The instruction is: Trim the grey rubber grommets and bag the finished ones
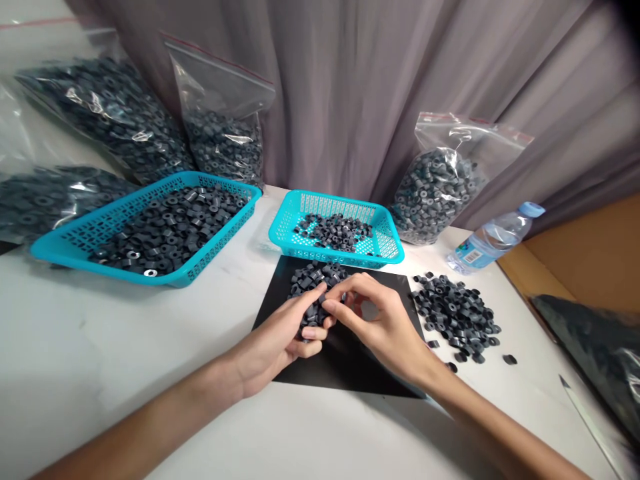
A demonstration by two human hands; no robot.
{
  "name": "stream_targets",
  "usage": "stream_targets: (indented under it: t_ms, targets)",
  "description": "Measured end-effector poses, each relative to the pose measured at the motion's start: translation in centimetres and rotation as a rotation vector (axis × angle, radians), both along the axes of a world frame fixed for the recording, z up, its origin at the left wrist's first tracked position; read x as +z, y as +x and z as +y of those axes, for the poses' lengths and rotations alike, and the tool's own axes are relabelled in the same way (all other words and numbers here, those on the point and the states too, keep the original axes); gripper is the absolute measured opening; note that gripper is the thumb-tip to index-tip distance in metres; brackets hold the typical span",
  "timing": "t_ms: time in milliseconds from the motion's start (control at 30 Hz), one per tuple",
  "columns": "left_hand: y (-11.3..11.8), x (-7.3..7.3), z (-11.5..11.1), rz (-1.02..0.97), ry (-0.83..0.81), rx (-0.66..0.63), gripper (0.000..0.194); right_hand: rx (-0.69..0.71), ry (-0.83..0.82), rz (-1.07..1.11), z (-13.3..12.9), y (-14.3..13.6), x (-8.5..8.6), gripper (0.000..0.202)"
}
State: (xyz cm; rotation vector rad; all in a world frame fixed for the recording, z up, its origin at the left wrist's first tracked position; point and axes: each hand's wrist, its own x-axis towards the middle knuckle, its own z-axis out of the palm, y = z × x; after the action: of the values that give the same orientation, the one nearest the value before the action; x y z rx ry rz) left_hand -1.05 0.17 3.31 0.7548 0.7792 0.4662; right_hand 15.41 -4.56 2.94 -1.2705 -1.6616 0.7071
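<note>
My left hand (pixel 295 327) is curled, palm up, around several small dark ring-shaped pieces (pixel 313 313) above a black mat (pixel 350 360). Thumb and forefinger of my right hand (pixel 373 310) pinch together at the edge of those pieces, close to the left fingertips; a dark piece seems to sit between them. Just behind both hands, more of the same pieces form a pile (pixel 315 273) on the mat. Farther back stands a small blue basket (pixel 335 257) with a scattering of dark pieces. To the right of the mat lies another pile (pixel 455 317) on the white table.
A larger blue basket (pixel 170 279) full of dark pieces stands at the left. Clear bags (pixel 223 143) of pieces line the back left, and another bag (pixel 440 187) stands back right beside a water bottle (pixel 495 240). A cardboard box (pixel 590 253) is at the far right.
</note>
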Motion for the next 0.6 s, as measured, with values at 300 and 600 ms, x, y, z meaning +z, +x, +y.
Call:
stream_targets:
  t_ms: [300, 600]
  targets:
    - [-0.2, -0.5, 1.0, 0.04, 0.137, -0.003, 0.027, 0.217, -0.28, -0.5, -0.9, 5.0, 1.3, 0.022]
    - [-0.3, -0.4, 1.1, 0.083, 0.177, 0.026, 0.031, 0.261, -0.28, -0.277, -0.5, 5.0, 1.7, 0.007]
